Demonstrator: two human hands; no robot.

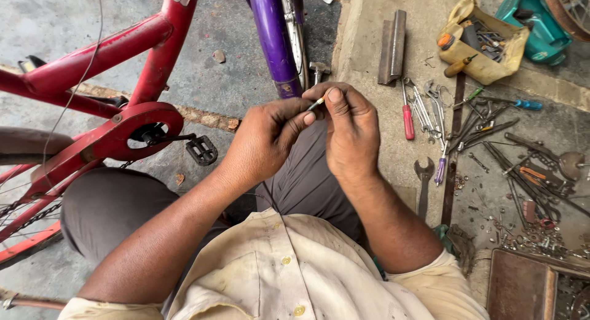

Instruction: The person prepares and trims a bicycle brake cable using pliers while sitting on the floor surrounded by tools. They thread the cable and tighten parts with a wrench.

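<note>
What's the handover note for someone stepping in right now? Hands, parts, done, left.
Left hand: fingertips pinch the lower end of a small thin metal piece.
Right hand: thumb and forefinger pinch its upper end, so both hands are on it, above the lap.
Red bicycle frame with pedal on the left, untouched.
Spanners and screwdrivers lie on the ground, right.
Done: piece picked up.
Left: cannot tell; piece not yet fitted to anything.

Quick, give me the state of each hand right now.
Left hand: closed, fingertips pinching one end of a small thin metal piece.
Right hand: closed, fingertips pinching the other end of the same piece.
</note>
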